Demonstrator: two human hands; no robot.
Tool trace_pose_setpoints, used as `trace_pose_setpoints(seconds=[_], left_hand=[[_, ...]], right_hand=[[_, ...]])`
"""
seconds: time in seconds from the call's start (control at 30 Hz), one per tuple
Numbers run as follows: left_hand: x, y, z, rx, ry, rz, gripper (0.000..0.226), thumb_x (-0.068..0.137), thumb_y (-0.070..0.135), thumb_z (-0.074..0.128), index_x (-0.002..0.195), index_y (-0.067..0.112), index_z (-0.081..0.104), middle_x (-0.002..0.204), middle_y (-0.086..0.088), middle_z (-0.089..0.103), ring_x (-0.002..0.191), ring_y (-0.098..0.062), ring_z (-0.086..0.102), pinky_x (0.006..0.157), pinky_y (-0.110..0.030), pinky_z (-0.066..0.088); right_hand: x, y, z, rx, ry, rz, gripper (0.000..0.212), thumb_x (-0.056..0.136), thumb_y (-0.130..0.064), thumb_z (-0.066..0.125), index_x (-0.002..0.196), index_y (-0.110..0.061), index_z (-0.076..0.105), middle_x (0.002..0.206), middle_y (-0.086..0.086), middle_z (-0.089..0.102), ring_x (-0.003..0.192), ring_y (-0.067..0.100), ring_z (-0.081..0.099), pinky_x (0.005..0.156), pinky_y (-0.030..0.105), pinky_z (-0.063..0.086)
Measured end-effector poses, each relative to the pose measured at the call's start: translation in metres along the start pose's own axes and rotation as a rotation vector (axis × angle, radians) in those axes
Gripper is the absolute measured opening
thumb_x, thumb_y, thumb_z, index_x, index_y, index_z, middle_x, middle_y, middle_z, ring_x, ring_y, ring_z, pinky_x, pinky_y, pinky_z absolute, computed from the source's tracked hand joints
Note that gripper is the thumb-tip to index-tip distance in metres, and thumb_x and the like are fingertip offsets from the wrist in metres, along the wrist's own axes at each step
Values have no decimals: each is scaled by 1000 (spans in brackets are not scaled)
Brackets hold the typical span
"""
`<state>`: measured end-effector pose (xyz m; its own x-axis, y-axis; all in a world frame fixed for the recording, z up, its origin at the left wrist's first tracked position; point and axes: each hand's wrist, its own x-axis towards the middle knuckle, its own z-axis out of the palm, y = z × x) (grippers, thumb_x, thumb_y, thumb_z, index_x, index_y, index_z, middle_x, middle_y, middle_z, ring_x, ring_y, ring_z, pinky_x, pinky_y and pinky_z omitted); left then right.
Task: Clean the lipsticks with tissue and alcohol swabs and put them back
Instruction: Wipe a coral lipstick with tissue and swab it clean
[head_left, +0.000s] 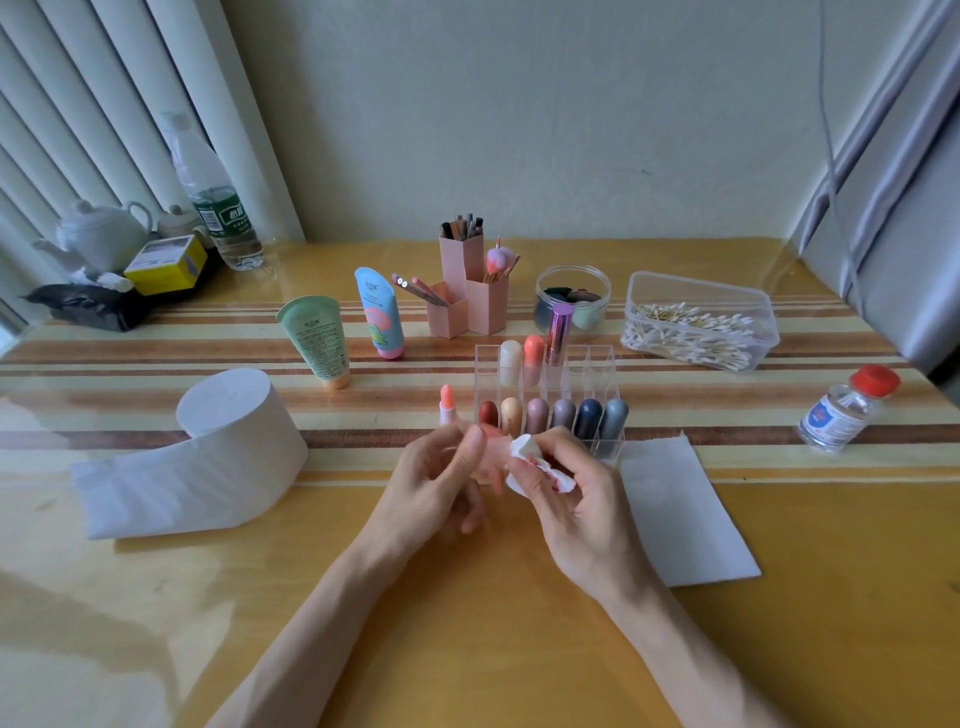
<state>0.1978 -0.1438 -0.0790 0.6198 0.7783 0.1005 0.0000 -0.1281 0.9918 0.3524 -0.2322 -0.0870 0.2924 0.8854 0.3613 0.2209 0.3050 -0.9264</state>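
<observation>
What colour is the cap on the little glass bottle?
The cap on the small bottle is red; the head view shows it best.

Two arms only, bare from the near edge right up to the fingertips. Left forearm (322, 613) slim and smooth, narrowing to a thin wrist. Right forearm (691, 639) much alike, of the same slight build. Left hand (436, 483) slender and long-fingered, thumbnail oval and plain. Right hand (576, 499) of matching shape, knuckles lightly marked across the back. Elbows and everything above cut off by the near edge.
</observation>
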Motion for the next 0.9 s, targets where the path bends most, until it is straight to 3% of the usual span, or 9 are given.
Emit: trace_pose_setpoints(seconds=[0.07,0.23,0.33,0.47,0.6,0.7,0.77,0.83,0.9], left_hand=[[0,-2,-1,28,-13,25,48,105,50,54,79,12,69,56,-5,57,44,-21,47,47,-22,37],[1,-6,-6,20,21,129,19,92,29,79,100,13,74,82,0,72,58,-20,58,54,-28,48],[-1,-1,-3,6,20,69,30,100,36,67,102,7,69,73,0,67,47,-21,51,48,-25,43],[-1,1,-1,21,-8,-18,57,108,48,46,70,8,61,57,-10,54,45,-23,45,45,-24,34],[-1,-2,-1,22,44,120,25,101,22,68,98,-3,68,64,8,62,51,-9,53,50,-16,42],[-3,0,0,16,45,117,20,97,18,68,109,2,69,70,4,66,50,-17,55,46,-17,41],[-3,3,-1,-8,51,62,30,104,36,58,98,9,69,67,-9,64,43,-24,51,44,-20,38],[-3,3,-1,21,40,4,61,106,52,45,74,4,65,56,-17,58,41,-25,47,45,-23,36],[-3,4,1,46,10,6,68,108,49,42,65,0,61,52,-13,55,42,-23,45,45,-26,37]], right_hand=[[0,3,-1,-24,-4,0,13,105,-21,62,103,-12,72,96,5,68,92,21,71,81,30,59],[0,2,-3,-19,-58,23,16,106,-15,61,112,-15,76,111,4,77,105,26,73,88,34,60],[1,3,-1,-25,-19,15,13,106,-20,62,103,-15,73,102,6,74,97,24,71,85,38,61],[0,4,0,-12,-14,0,14,104,-21,61,98,-11,69,93,7,65,88,20,68,81,29,60],[0,1,-2,42,-52,26,15,106,-15,60,108,-10,74,112,14,73,105,26,71,88,26,59],[0,2,-2,29,-32,5,15,107,-21,60,108,-27,74,113,16,73,107,29,71,89,43,63],[0,3,-2,-13,11,-13,12,106,-22,61,99,-27,69,101,13,69,96,25,70,86,49,62],[-1,6,-1,-56,15,-34,11,105,-20,62,97,-15,67,95,8,65,92,25,68,83,50,62],[-1,7,0,-87,-4,-53,14,105,-19,62,98,-8,68,95,4,64,92,25,68,82,48,62]])
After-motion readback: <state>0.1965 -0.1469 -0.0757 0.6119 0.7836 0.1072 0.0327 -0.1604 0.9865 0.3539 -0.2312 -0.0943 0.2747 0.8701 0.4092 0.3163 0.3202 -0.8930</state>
